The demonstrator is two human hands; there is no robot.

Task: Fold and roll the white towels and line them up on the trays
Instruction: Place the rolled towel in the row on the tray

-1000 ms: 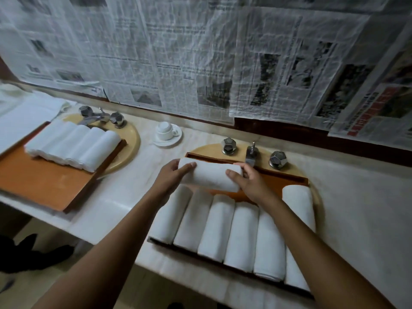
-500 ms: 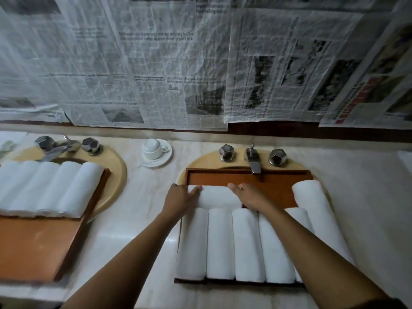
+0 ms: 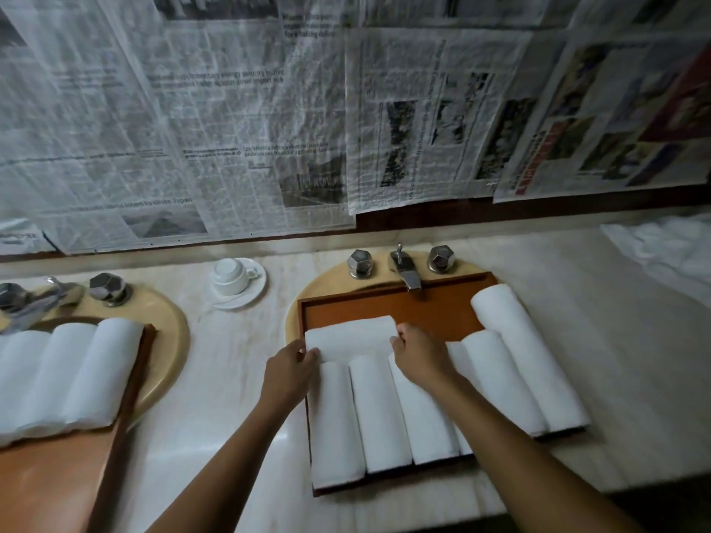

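Since a second ago the rolled towel (image 3: 350,336) has been brought down from above the tray (image 3: 442,313) and is now laid crosswise on its bare orange floor, behind the row of rolled towels (image 3: 381,413) and touching their far ends. Its left end is gripped by the left hand (image 3: 286,373), fingertips curled against it at the tray's left rim; its right end is gripped by the right hand (image 3: 421,355), fingers curled over the top. The hands are held apart, one at each end of the roll. Three rolls of the row are laid side by side at the left, one is largely hidden under the right forearm, and two more are set at a slant at the right. The tray is placed over a basin (image 3: 327,280) in the pale worktop (image 3: 231,378), just in front of a tap (image 3: 406,273). A second tray (image 3: 57,475) with a line of rolled towels (image 3: 65,375) is seen at the left. A cup on a saucer (image 3: 231,277) is set between the basins, and newspaper (image 3: 231,128) is stuck over the wall behind.
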